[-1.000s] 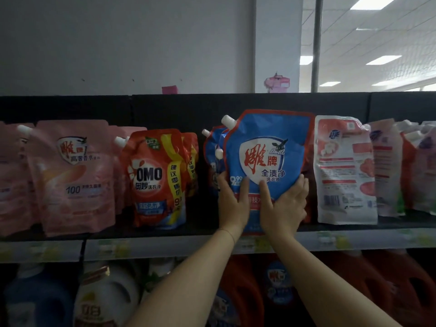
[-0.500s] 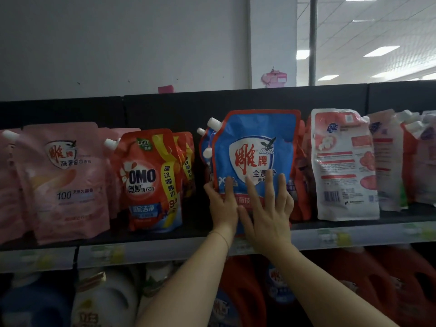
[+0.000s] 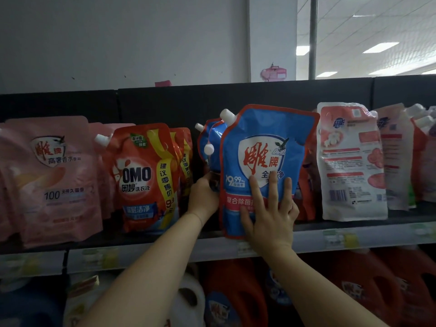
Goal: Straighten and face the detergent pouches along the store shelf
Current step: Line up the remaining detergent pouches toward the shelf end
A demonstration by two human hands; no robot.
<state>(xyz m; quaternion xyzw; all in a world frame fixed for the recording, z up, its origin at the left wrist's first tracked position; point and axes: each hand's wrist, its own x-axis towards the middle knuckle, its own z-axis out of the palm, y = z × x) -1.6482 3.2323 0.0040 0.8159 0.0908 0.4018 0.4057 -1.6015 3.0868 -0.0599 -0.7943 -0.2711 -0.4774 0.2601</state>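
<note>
You're facing the front blue pouch, just right of the OMO pouch on the shelf: your right hand lies flat on it, your left hand is at its edge with the fingers hidden, so I can't tell its grip; next, square the pouch upright.

Red detergent jugs stand below yellow price labels.
</note>
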